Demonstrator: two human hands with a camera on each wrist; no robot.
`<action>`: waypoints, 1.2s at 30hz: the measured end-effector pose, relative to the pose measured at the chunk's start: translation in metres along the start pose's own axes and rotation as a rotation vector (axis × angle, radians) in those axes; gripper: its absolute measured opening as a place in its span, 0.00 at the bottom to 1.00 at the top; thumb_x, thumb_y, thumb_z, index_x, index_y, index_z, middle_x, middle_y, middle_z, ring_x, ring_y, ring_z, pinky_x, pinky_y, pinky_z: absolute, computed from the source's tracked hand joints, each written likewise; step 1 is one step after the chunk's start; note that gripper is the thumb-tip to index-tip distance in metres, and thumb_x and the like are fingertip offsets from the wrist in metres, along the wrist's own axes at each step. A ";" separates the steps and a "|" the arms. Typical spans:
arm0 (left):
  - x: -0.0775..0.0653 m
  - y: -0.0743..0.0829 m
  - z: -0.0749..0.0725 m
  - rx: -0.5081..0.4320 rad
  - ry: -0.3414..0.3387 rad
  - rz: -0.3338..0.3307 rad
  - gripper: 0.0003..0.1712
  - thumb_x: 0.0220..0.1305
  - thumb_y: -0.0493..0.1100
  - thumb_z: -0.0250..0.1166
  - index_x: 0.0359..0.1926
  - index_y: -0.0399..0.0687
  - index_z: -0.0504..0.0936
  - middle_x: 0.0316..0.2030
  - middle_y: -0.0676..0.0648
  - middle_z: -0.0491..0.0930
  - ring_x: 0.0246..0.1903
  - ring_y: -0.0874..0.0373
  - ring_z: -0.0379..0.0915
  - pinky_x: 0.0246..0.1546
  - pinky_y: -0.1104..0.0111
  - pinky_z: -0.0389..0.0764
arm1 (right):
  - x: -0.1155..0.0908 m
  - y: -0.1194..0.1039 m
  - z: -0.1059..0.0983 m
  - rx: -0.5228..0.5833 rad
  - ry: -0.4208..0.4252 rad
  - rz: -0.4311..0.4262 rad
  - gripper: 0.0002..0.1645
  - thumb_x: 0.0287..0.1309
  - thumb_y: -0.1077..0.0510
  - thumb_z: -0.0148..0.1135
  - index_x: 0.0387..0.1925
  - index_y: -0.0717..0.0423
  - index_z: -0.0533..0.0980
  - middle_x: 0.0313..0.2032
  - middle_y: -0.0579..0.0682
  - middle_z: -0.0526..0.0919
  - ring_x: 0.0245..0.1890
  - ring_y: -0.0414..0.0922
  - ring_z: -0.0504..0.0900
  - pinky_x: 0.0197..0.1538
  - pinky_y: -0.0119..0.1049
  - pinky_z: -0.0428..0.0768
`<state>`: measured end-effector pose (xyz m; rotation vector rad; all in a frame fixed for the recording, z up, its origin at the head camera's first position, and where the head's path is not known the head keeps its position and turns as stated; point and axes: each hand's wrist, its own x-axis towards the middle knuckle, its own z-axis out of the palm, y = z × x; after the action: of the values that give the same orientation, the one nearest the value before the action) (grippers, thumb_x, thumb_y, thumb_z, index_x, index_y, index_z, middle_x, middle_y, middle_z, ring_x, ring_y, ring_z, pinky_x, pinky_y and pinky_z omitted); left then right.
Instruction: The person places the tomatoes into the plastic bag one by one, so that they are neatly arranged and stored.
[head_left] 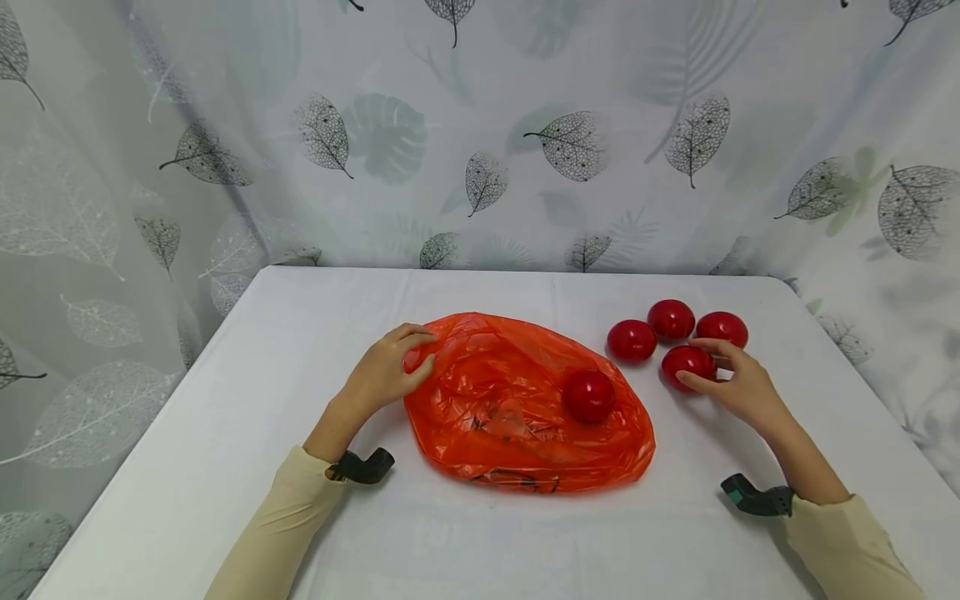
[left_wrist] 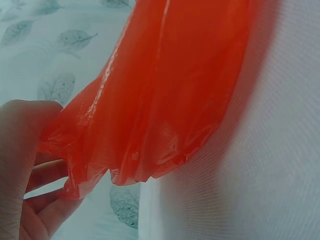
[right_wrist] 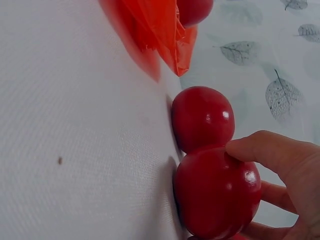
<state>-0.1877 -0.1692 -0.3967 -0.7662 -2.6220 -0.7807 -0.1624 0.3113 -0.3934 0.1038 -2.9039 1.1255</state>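
My left hand [head_left: 388, 367] pinches the rim of a thin orange-red plastic bag [head_left: 487, 442] at its left end; in the left wrist view the bag [left_wrist: 170, 90] stretches away from the thumb and fingers. One glossy red apple [head_left: 588, 396] lies at the bag's right part; whether it is inside or on top I cannot tell. To the right of the bag, my right hand [head_left: 738, 383] holds another red apple [head_left: 686, 369], thumb and fingers around its sides. The right wrist view shows this apple [right_wrist: 217, 192] at the tabletop, close against a second one [right_wrist: 203, 119].
Three more red apples, one at the left [head_left: 632, 342], one at the back [head_left: 671, 320] and one at the right [head_left: 722, 329], cluster behind the right hand. A white cloth covers the table [head_left: 465, 542]. Leaf-patterned curtains [head_left: 480, 125] hang behind and beside it.
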 end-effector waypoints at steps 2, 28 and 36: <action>0.000 0.000 0.001 0.000 -0.001 0.001 0.16 0.60 0.40 0.65 0.49 0.38 0.84 0.50 0.41 0.79 0.52 0.46 0.77 0.52 0.56 0.81 | 0.000 -0.001 0.000 -0.005 0.007 0.002 0.37 0.60 0.55 0.65 0.65 0.68 0.63 0.60 0.74 0.65 0.57 0.72 0.65 0.47 0.65 0.79; 0.000 0.001 -0.001 0.005 -0.007 -0.003 0.17 0.60 0.40 0.65 0.49 0.38 0.84 0.50 0.40 0.79 0.52 0.46 0.77 0.51 0.56 0.81 | -0.006 -0.007 -0.001 -0.033 0.065 0.000 0.36 0.59 0.52 0.66 0.63 0.66 0.66 0.58 0.73 0.69 0.54 0.70 0.67 0.43 0.63 0.81; 0.000 0.001 0.000 0.002 0.002 0.006 0.16 0.60 0.39 0.65 0.49 0.37 0.84 0.50 0.40 0.80 0.52 0.46 0.77 0.51 0.56 0.81 | -0.010 -0.017 -0.001 -0.045 0.087 -0.061 0.36 0.57 0.54 0.68 0.63 0.66 0.67 0.57 0.72 0.70 0.52 0.68 0.70 0.40 0.60 0.83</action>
<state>-0.1872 -0.1685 -0.3961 -0.7723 -2.6175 -0.7761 -0.1513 0.2994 -0.3816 0.1378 -2.8276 1.0288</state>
